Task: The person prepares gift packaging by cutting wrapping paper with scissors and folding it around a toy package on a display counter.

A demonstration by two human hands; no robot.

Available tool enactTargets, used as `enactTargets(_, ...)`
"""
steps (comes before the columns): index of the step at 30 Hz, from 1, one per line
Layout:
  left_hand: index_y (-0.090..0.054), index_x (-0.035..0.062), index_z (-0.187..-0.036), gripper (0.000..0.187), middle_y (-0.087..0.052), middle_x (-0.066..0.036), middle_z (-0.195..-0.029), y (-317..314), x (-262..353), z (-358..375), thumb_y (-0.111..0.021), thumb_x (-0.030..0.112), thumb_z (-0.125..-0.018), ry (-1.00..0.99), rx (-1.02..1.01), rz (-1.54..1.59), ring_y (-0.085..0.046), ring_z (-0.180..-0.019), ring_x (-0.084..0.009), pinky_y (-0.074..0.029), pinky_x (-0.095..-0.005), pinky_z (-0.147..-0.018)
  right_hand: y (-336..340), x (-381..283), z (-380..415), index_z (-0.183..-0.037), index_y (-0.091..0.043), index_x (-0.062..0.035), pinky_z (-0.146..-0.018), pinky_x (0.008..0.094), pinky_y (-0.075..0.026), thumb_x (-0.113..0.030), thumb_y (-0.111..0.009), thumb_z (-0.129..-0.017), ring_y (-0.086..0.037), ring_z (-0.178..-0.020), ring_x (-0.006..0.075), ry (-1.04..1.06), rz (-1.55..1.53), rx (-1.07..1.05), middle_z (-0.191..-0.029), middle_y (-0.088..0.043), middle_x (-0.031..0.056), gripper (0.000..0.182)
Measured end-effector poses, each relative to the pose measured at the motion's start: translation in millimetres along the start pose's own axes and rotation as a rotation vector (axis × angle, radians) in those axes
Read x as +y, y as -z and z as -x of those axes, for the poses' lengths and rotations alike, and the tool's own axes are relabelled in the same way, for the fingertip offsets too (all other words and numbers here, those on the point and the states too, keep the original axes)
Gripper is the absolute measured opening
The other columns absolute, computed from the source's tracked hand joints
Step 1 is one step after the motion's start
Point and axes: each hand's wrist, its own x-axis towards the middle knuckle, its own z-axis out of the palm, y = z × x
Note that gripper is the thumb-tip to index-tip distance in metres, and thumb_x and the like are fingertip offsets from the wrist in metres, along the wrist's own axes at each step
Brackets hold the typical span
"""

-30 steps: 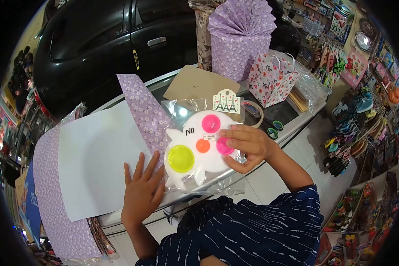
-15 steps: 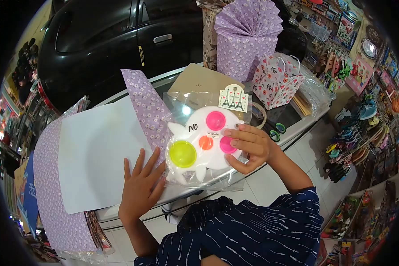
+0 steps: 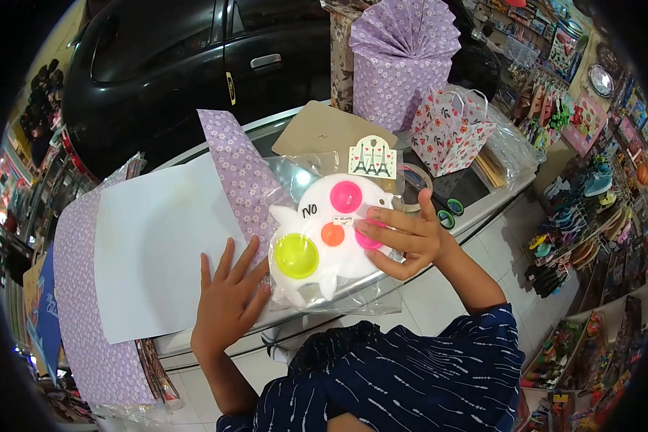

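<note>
A white animal-shaped pop toy (image 3: 317, 277) with pink, orange and yellow-green bubbles lies in a clear plastic bag, its lower edge reaching past the front of the table. Over its right side is my right hand (image 3: 410, 241), fingers apart, fingertips on top near a pink bubble and one finger raised. A card tag with Eiffel towers (image 3: 372, 158) tops the bag. My left hand (image 3: 230, 299) lies flat, fingers spread, on the wrapping sheet beside the toy. A large white paper sheet (image 3: 165, 245) sits left of it, against purple floral wrapping paper (image 3: 241, 169).
Behind stand a purple wrapped package with a pleated fan (image 3: 403, 79) and a floral gift bag (image 3: 450, 133). A brown board (image 3: 331, 129), a tape roll (image 3: 414, 180) and green-handled scissors (image 3: 450, 212) lie nearby. A black car (image 3: 151, 79) is beyond the table; shop racks line the right.
The toy's bag and tag have shifted slightly left and down. One finger of my right hand has lifted and its fingers have spread. My left hand stays nearly in place.
</note>
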Motion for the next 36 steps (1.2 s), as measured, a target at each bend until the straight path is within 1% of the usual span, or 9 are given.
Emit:
enactTargets(4, -0.054, 0.0185, -0.126, 0.039, -0.034, -0.002, -0.145, -3, -3, 0, -0.048, 0.030, -0.089, -0.010, 0.032, -0.030, -0.024, -0.136, -0.0345, -0.006, -0.0602, -0.107, -1, 1, 0, -0.097, -0.048, -0.0255, -0.111, 0.0547, -0.011, -0.009, -0.069, -0.072, -0.059, -0.109, 0.0180, -0.021, -0.045, -0.002, -0.110, -0.064, -0.0011, 0.036)
enactTargets(10, -0.049, 0.0239, -0.131, 0.041, -0.035, -0.003, -0.145, -3, -2, 1, -0.047, 0.031, -0.090, -0.015, 0.030, -0.027, -0.024, -0.135, -0.0350, -0.006, -0.0605, -0.107, -2, 34, -2, -0.106, -0.057, -0.0148, -0.106, 0.0533, -0.028, 0.001, -0.060, -0.075, -0.053, -0.117, 0.0247, -0.499, -0.310, -0.096, -0.116, -0.060, 0.0075, 0.036)
enactTargets(12, -0.047, 0.0255, -0.132, 0.042, -0.035, -0.003, -0.145, -3, -2, 0, -0.046, 0.031, -0.091, -0.014, 0.041, -0.025, -0.025, -0.135, -0.0354, -0.006, -0.0607, -0.107, 3, 48, -10, -0.109, -0.057, -0.0081, -0.100, 0.0478, -0.037, 0.003, -0.056, -0.076, -0.054, -0.112, 0.0285, -0.614, -0.317, -0.161, -0.113, -0.060, 0.0112, 0.035)
enactTargets(15, -0.047, 0.0259, -0.133, 0.042, -0.035, -0.003, -0.145, -4, -2, 1, -0.046, 0.031, -0.091, -0.018, 0.053, -0.022, -0.025, -0.135, -0.0358, -0.007, -0.0610, -0.107, -7, 59, -15, -0.106, -0.057, -0.0069, -0.095, 0.0462, -0.041, 0.000, -0.056, -0.075, -0.057, -0.102, 0.0311, -0.788, -0.394, -0.201, -0.106, -0.061, 0.0115, 0.032)
enactTargets(18, -0.046, 0.0259, -0.133, 0.042, -0.035, -0.003, -0.145, -4, -2, 1, -0.045, 0.032, -0.091, -0.018, 0.054, -0.028, -0.025, -0.135, -0.0360, -0.008, -0.0610, -0.107, -27, 65, -14, -0.105, -0.056, -0.0073, -0.093, 0.0482, -0.040, -0.002, -0.056, -0.076, -0.055, -0.101, 0.0305, -0.704, -0.263, -0.231, -0.107, -0.059, 0.0105, 0.030)
enactTargets(21, -0.046, 0.0262, -0.133, 0.042, -0.035, -0.003, -0.144, -5, -3, 1, -0.045, 0.033, -0.091, -0.031, 0.064, -0.025, -0.025, -0.135, -0.0361, -0.008, -0.0612, -0.107, -36, 72, -18, -0.109, -0.057, -0.0088, -0.094, 0.0402, -0.040, -0.004, -0.059, -0.076, -0.053, -0.108, 0.0288, -0.510, -0.071, -0.370, -0.111, -0.058, 0.0110, 0.034)
enactTargets(30, -0.046, 0.0273, -0.133, 0.042, -0.035, -0.002, -0.144, -6, -5, 4, -0.044, 0.035, -0.092, -0.036, 0.084, -0.039, -0.026, -0.134, -0.0359, -0.010, -0.0625, -0.106, -29, 57, -20, -0.120, -0.054, -0.0093, -0.099, 0.0468, -0.034, -0.023, -0.061, -0.083, -0.043, -0.121, 0.0319, -0.641, -0.166, -0.745, -0.129, -0.048, 0.0164, 0.040)
enactTargets(33, -0.046, 0.0276, -0.133, 0.042, -0.035, -0.002, -0.144, -8, -6, 4, -0.044, 0.035, -0.092, -0.038, 0.086, -0.036, -0.026, -0.134, -0.0359, -0.010, -0.0627, -0.106, -28, 47, -31, -0.127, -0.049, -0.0096, -0.101, 0.0536, -0.028, -0.031, -0.051, -0.089, -0.036, -0.127, 0.0358, -0.665, -0.102, -0.886, -0.134, -0.040, 0.0210, 0.043)
enactTargets(36, -0.043, 0.0257, -0.135, 0.044, -0.030, -0.002, -0.147, -4, -3, 3, -0.044, 0.030, -0.092, -0.017, 0.030, -0.021, -0.021, -0.136, -0.0360, -0.005, -0.0587, -0.108, -30, 27, -35, -0.133, -0.042, -0.0124, -0.105, 0.0587, -0.018, -0.040, -0.042, -0.092, -0.024, -0.134, 0.0382, -0.760, -0.109, -0.811, -0.141, -0.029, 0.0235, 0.050)
